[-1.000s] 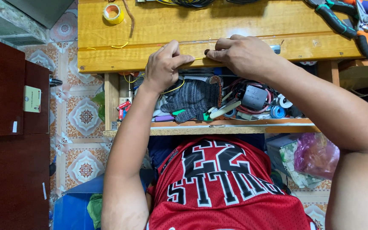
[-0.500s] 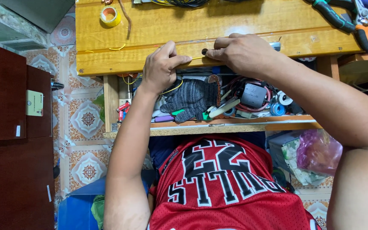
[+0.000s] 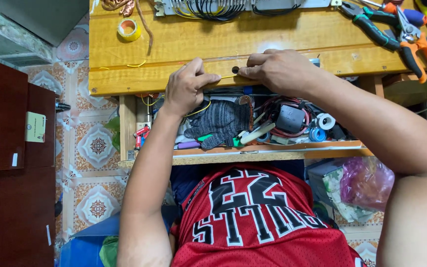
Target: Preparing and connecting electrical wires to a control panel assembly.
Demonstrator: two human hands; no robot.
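Observation:
At the near edge of a wooden workbench (image 3: 253, 47), my left hand (image 3: 188, 87) and my right hand (image 3: 278, 70) pinch the two ends of a thin yellow wire (image 3: 227, 77). The wire runs short and taut between my fingertips, passing just below a small dark hole (image 3: 235, 69) in the bench top. Each hand is closed on its end of the wire, and my wrists rest against the bench edge.
An open drawer (image 3: 268, 148) under the bench holds a dark knit glove (image 3: 221, 121), tape rolls and cables. Pliers and cutters (image 3: 401, 29) lie at the back right, a yellow tape roll (image 3: 128, 28) back left. A dark red cabinet (image 3: 11, 163) stands left.
The view has tilted so more of the bench top shows. My hands have drawn slightly apart, and the yellow wire between them is now exposed.

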